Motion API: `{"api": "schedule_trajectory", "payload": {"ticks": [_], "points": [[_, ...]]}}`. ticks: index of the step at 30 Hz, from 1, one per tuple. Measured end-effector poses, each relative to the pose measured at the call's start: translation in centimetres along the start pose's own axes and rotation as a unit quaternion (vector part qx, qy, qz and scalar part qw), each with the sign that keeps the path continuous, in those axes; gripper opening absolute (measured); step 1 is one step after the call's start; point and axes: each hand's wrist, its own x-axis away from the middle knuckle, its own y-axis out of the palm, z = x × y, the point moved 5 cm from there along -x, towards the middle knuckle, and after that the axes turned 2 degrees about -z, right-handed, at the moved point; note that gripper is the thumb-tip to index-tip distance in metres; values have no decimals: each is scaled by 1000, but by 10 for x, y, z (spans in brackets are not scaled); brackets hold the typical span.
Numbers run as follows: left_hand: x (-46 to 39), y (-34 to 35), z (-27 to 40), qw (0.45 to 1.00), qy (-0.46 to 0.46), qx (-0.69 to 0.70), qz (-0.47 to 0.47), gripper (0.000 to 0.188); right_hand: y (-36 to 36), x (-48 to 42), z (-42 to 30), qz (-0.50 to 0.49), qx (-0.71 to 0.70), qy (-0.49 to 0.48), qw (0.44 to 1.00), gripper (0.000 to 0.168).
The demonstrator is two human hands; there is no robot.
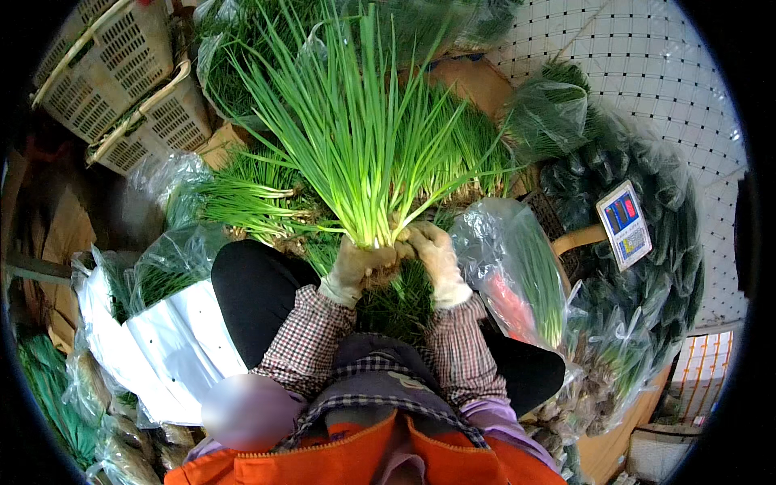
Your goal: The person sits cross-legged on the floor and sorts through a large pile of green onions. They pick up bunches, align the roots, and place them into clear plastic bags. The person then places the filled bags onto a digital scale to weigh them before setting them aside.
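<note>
A large bunch of spring onions (367, 182) stands upright before me, its green leaves fanned out away from my body. My gloved left hand (357, 267) grips it around the pale lower stems. Tangled brown roots (381, 277) show below that grip. My right hand (431, 254), also gloved, has its fingers bent at the right side of the stem base and appears to pinch stalks there. Loose spring onions (254, 197) lie to the left with roots facing inward. More spring onions (473, 139) spread behind the bunch, partly hidden by it.
Stacked plastic crates (109, 73) stand at upper left. White plastic bags (173, 342) lie beside my left knee. Clear-bagged spring onions (536, 267) rest at right, near a digital weighing scale (624, 224). Many dark-looking bagged bundles (661, 212) line the tiled floor (636, 66).
</note>
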Motion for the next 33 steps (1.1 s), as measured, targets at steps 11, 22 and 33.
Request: {"api": "schedule_trajectory", "payload": {"ticks": [11, 22, 33], "points": [[6, 15, 6, 999, -38, -28, -28, 46, 7, -28, 0, -29, -256, -29, 966, 16], [3, 5, 13, 993, -16, -120, 18, 47, -12, 6, 62, -124, 476, 179, 852, 33], [5, 22, 9, 993, -33, -116, 15, 49, 18, 2, -66, 28, -58, -68, 996, 42]]}}
